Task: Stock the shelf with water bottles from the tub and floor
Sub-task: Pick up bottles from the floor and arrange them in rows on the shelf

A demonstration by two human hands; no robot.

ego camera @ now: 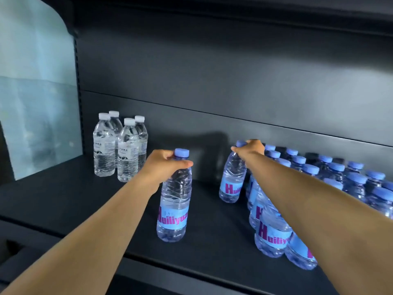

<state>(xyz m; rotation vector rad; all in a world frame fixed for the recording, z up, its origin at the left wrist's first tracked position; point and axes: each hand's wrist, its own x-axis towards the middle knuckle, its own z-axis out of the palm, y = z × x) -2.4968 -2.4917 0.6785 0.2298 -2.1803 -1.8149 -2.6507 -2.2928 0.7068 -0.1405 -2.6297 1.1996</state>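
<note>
My left hand point(162, 165) grips the neck of a blue-capped water bottle point(174, 201) with a blue label, upright over the dark shelf point(70, 201) near its front middle. My right hand point(251, 149) holds the top of a second blue-capped bottle point(232, 179), slightly tilted, at the left edge of a block of several blue-capped bottles point(331, 177) filling the shelf's right side. Whether either held bottle touches the shelf I cannot tell. The tub and floor are out of view.
Several clear bottles with white caps point(119, 145) stand in a cluster at the shelf's back left. A dark back panel point(212, 81) closes the rear. A pale wall point(36, 92) shows past the shelf's left upright. Bare shelf lies between the two groups.
</note>
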